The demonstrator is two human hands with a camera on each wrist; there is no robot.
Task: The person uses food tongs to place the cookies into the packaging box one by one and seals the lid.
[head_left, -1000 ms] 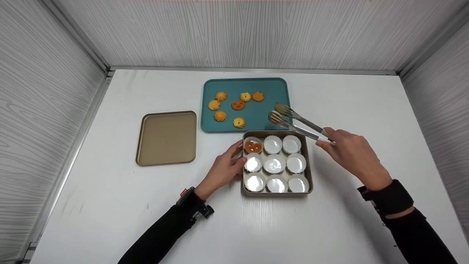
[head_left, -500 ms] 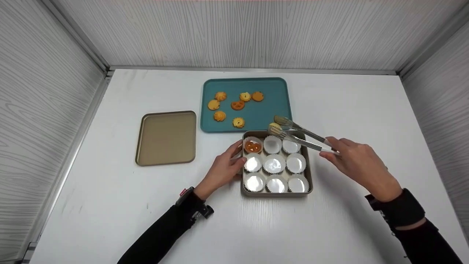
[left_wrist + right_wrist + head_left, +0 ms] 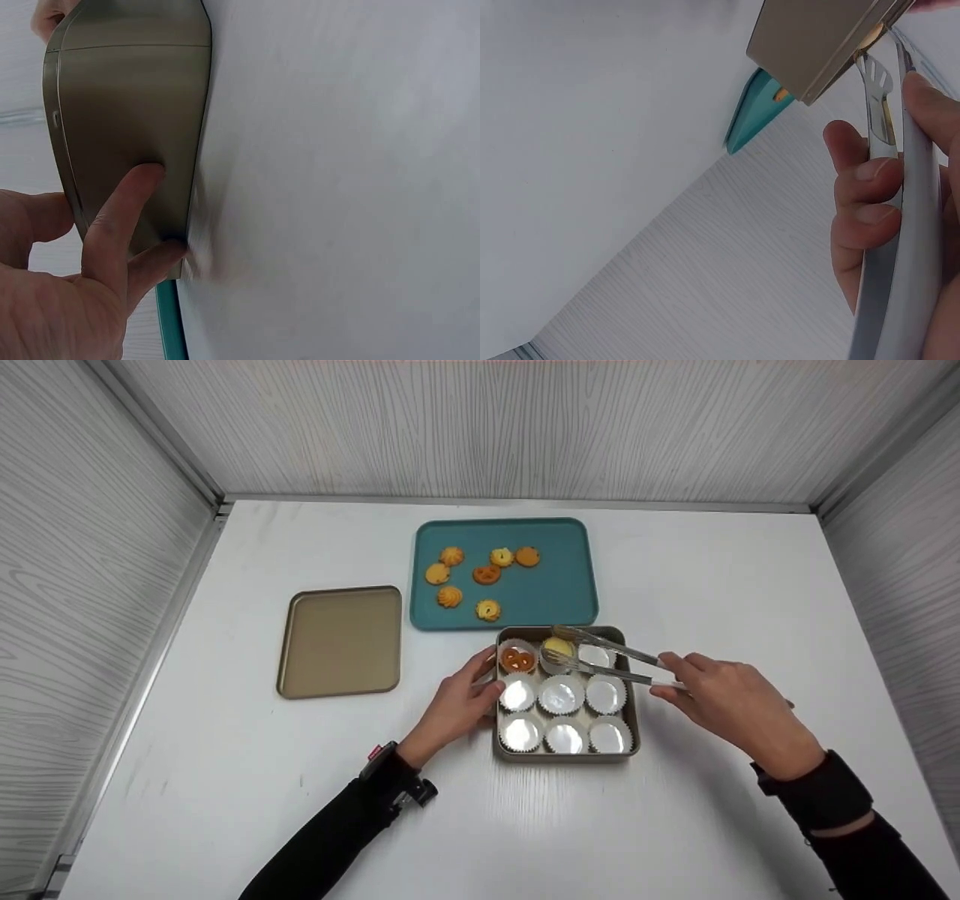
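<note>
A square gold tin stands in front, lined with several white paper cups. My left hand grips its left wall, thumb at the rim and fingers against the outside, as the left wrist view shows. With the right hand I hold metal tongs, their arms squeezed between thumb and fingers. A round yellow cookie is at the back middle cup, between the tong tips. Whether the tips touch it is unclear. The back left cup contains a pretzel-shaped cookie.
Behind the tin lies a teal tray with several cookies on its left and middle. A flat gold lid or tray is on the white table to the left. Grey panels surround the table at the back and sides.
The right hand has brought the tongs and yellow cookie from the teal tray's front right corner toward me and down to the back middle cup. The left hand stays at the tin.
</note>
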